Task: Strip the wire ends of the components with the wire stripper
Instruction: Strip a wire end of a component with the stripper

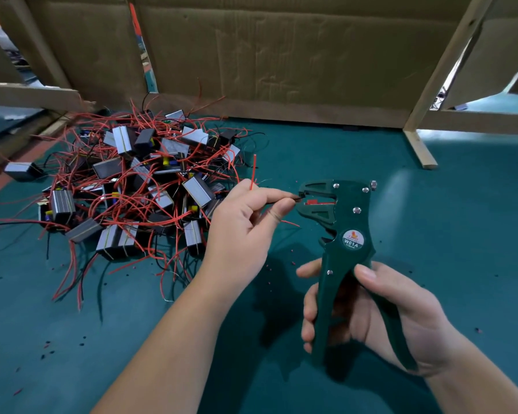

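**Fingers (277,193) of left hand at stripper mouth; wire end presented, not yet stripped**

The thumb and forefinger of the left hand (245,225) are pinched closed on a thin black wire (293,199). A red wire (254,171) is seen standing up out of the same hand. The component these leads belong to is not seen; it is possibly hidden behind the hand.

The key relation is noted as follows. The black wire lies directly right of the pinching fingertips, its long axis roughly level and left to right in the view. Its free tip is at the jaw opening of the wire stripper (349,234); how far in it sits cannot be told.

The wire stripper is held upright above the tabletop (431,222). Its long axis runs from the handles, near the person, up to the head, and the jaw mouth faces left toward the wire. The right hand (386,312) is wrapped round both handles, which are spread apart, so a squeeze is judged to be the next act.

The heap of components (132,186) lies on the tabletop, left of the left hand.
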Demonstrator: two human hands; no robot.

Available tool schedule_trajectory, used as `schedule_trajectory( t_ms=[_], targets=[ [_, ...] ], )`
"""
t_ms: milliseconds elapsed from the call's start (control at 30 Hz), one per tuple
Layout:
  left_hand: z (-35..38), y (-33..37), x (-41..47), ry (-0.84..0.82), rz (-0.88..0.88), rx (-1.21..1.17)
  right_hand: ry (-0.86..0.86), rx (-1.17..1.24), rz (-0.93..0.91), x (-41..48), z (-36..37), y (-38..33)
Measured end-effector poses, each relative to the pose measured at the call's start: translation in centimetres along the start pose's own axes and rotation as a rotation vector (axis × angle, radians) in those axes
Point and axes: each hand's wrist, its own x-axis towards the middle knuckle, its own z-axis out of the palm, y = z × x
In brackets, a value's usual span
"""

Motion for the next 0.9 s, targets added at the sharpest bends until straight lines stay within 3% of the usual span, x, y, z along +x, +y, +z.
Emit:
schedule_trajectory(
  t_ms=[300,900],
  targets=[
    [-0.73,0.12,0.07,-0.070,0.130,0.245,0.031,-0.046,0.015,0.04,-0.09,0.16],
    [-0.63,0.05,0.05,-0.011,0.175,0.311,0.063,-0.059,0.011,0.14,-0.01,0.15]
  ],
)
